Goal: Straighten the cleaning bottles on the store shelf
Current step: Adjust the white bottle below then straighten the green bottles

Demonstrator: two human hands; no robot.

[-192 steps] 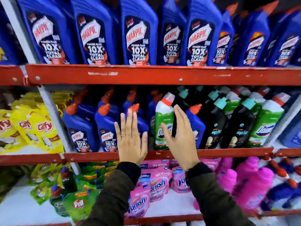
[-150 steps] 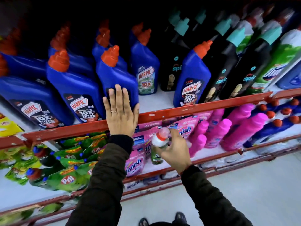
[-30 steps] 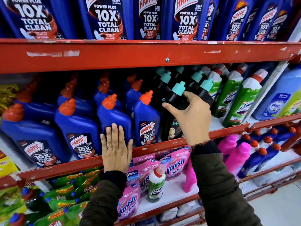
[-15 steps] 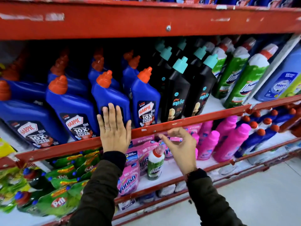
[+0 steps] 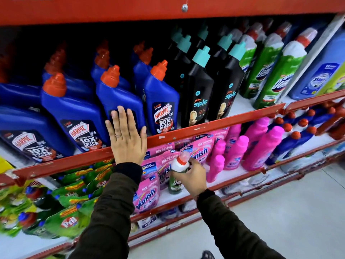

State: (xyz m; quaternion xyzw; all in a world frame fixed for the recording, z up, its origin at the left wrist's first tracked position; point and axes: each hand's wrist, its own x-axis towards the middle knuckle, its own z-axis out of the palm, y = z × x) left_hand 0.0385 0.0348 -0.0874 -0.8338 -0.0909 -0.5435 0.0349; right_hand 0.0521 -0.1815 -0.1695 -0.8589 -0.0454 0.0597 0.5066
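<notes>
My right hand (image 5: 194, 175) is closed around the white shoulder of a green Domex bottle (image 5: 177, 181) with a red-and-white cap. That bottle stands on the lower shelf among pink Vanish pouches (image 5: 147, 195). My left hand (image 5: 127, 140) lies flat, fingers spread, against a blue Harpic bottle (image 5: 117, 98) and the red shelf rail (image 5: 214, 126). On the middle shelf stand rows of blue Harpic bottles, then black Spic bottles (image 5: 200, 92) with teal caps, then green Domex bottles (image 5: 276, 75) on the right.
Pink bottles (image 5: 261, 148) and blue red-capped bottles (image 5: 296, 139) fill the lower shelf's right side. Green Pril pouches (image 5: 71, 219) lie at lower left. A red shelf beam (image 5: 168, 8) runs overhead. Grey floor (image 5: 280, 212) shows at lower right.
My right hand came down from the black bottles on the middle shelf to the lower shelf and closed on the green Domex bottle. The left hand stayed on the rail.
</notes>
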